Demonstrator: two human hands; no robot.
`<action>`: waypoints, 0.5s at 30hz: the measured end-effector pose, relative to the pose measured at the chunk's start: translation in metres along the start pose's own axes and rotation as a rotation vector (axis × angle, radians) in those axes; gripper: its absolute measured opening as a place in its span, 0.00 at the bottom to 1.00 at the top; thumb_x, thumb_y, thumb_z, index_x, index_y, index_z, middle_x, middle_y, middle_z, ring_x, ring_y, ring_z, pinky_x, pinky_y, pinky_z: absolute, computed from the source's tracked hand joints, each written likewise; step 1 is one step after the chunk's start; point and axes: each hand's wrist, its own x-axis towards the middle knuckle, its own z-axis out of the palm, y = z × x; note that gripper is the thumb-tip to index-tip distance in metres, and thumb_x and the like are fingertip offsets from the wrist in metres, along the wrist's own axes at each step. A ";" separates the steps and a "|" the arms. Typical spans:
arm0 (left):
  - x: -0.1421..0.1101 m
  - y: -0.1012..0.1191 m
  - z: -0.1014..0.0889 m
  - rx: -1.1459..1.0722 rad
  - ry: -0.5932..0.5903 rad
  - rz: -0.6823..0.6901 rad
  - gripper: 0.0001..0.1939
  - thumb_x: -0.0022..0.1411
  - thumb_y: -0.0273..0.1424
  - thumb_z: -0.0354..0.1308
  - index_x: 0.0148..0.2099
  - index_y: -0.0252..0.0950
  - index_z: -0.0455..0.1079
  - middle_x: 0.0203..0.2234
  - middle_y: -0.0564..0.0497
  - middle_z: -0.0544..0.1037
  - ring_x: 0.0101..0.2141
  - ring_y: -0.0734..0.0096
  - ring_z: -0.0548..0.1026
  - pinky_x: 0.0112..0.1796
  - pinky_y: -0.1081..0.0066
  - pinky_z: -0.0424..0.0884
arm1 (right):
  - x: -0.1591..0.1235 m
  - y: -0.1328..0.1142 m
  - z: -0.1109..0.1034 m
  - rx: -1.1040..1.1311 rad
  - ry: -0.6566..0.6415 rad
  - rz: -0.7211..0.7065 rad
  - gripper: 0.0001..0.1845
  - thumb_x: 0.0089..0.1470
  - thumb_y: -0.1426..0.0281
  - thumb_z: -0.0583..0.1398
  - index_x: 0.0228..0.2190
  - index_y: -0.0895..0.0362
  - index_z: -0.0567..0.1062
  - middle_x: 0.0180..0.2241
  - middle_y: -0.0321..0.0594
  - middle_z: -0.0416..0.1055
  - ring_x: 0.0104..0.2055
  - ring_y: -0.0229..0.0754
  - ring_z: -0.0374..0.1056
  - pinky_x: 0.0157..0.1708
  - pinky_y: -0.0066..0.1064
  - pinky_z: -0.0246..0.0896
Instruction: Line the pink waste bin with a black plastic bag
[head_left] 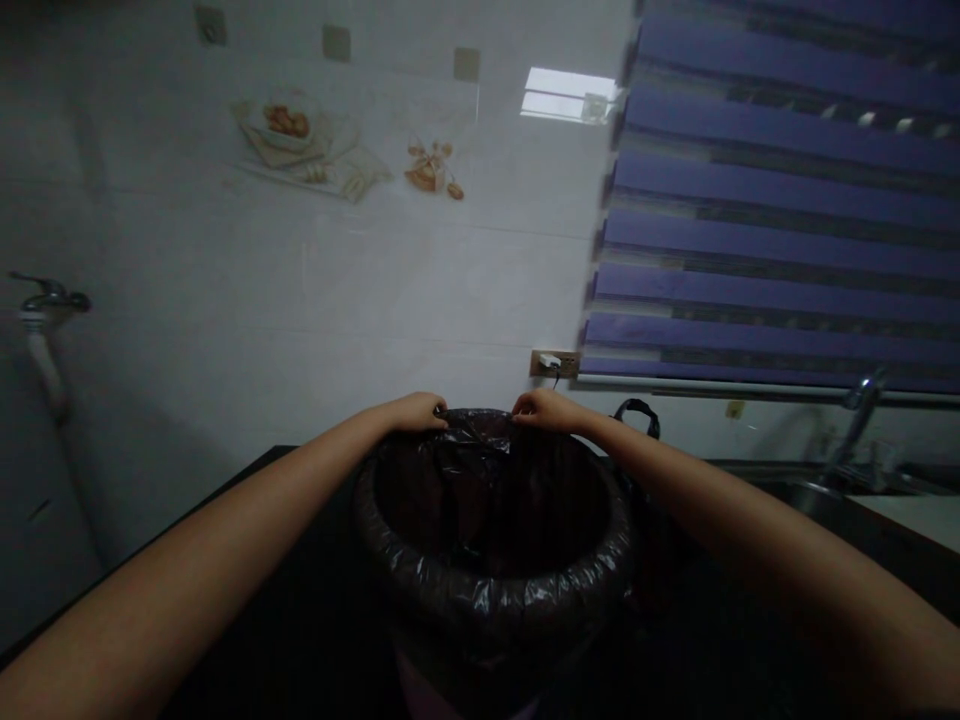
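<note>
A black plastic garbage bag lines a round trash bin, of which only a pinkish strip shows at the bottom. The bag is folded over the near rim and both sides. At the far rim my left hand pinches the bag's edge, its fingers closed. A short way to the right, my right hand grips the same far edge, also closed. Between the two hands the plastic stretches slightly raised. Inside the bin the bag hangs in dark creases, and its bottom cannot be made out.
The bin stands on a dark countertop against a tiled wall. Behind my right forearm is a black loop. A sink faucet stands at right, a wall tap at left. A plug sits in the outlet.
</note>
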 end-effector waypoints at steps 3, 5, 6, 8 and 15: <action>0.000 0.000 0.001 0.008 -0.022 0.007 0.18 0.67 0.37 0.59 0.56 0.37 0.70 0.53 0.44 0.74 0.47 0.58 0.76 0.46 0.53 0.75 | 0.000 -0.003 0.000 -0.057 -0.005 -0.009 0.20 0.63 0.70 0.57 0.51 0.68 0.77 0.49 0.52 0.75 0.47 0.46 0.73 0.46 0.29 0.65; 0.001 0.001 0.001 0.008 -0.035 0.004 0.17 0.67 0.37 0.59 0.56 0.37 0.70 0.52 0.44 0.74 0.47 0.58 0.76 0.46 0.54 0.75 | 0.001 -0.005 -0.001 -0.089 -0.014 -0.014 0.19 0.62 0.71 0.57 0.50 0.68 0.77 0.48 0.52 0.75 0.47 0.46 0.73 0.47 0.29 0.65; 0.001 0.002 0.000 0.008 -0.041 0.000 0.17 0.67 0.38 0.59 0.56 0.37 0.71 0.52 0.44 0.74 0.47 0.58 0.76 0.46 0.54 0.75 | 0.002 -0.006 -0.001 -0.097 -0.012 -0.018 0.19 0.62 0.70 0.58 0.51 0.68 0.77 0.48 0.53 0.75 0.47 0.46 0.73 0.47 0.30 0.66; 0.002 0.003 -0.003 0.009 -0.046 -0.010 0.17 0.67 0.38 0.59 0.55 0.37 0.71 0.52 0.44 0.75 0.46 0.58 0.76 0.45 0.54 0.75 | 0.004 -0.007 -0.003 -0.096 0.010 -0.024 0.21 0.62 0.68 0.58 0.52 0.68 0.76 0.50 0.53 0.75 0.48 0.47 0.73 0.48 0.31 0.66; 0.004 0.005 -0.012 -0.006 -0.013 0.009 0.19 0.68 0.38 0.59 0.57 0.37 0.70 0.53 0.43 0.74 0.47 0.58 0.76 0.46 0.53 0.75 | 0.019 -0.013 -0.005 -0.061 -0.014 -0.089 0.21 0.64 0.65 0.56 0.53 0.64 0.75 0.49 0.49 0.75 0.47 0.44 0.73 0.45 0.29 0.66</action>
